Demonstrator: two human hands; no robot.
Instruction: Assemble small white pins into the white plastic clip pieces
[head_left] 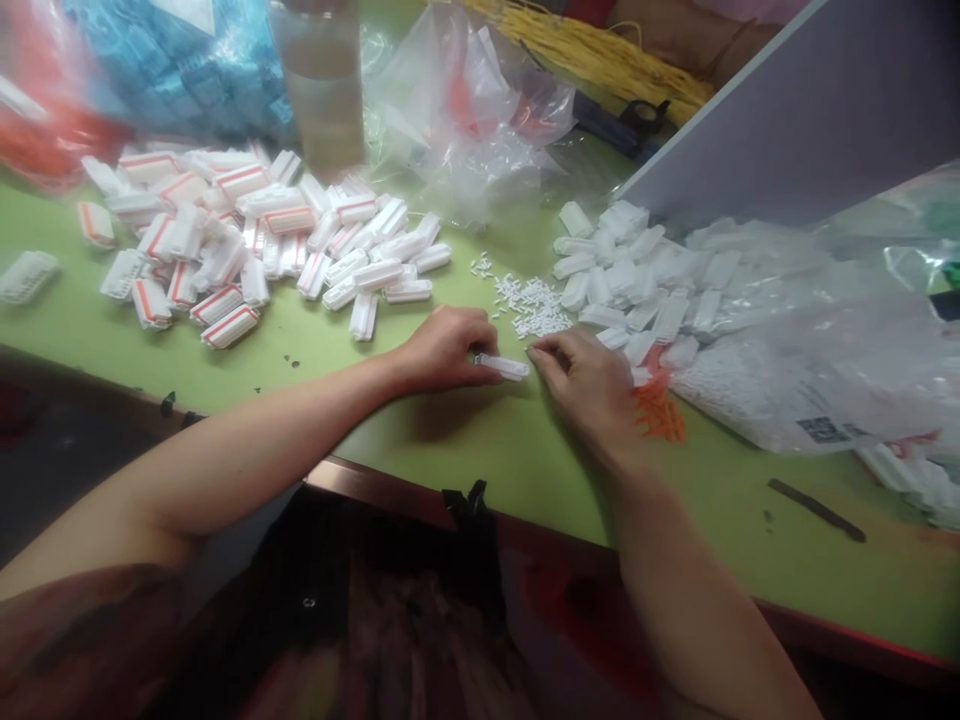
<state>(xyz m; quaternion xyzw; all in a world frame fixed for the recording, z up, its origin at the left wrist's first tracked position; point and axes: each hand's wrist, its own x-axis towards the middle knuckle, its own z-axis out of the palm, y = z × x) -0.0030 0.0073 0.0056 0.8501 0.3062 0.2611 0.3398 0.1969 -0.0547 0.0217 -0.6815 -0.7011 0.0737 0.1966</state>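
My left hand (446, 350) is closed around a narrow white plastic piece (505, 367), whose free end points to the right. Just past that end is my right hand (589, 375), thumb and forefinger pinched together; whatever may be between the fingertips is too small to make out. A heap of tiny white plastic pins (536, 305) lies beyond the fingertips of my right hand. Orange plastic strips (660, 405) rest beside that wrist. Behind it spreads a pile of white plastic casings (630, 265).
At the left is a large pile of white pieces, several with orange stripes (232, 220). Behind stand a bottle of yellowish liquid (319, 90), a bag of blue parts (187, 75) and clear bags (465, 110). A grey panel (810, 120), a plastic bag (810, 350) and a dark flat strip (817, 510) occupy the right.
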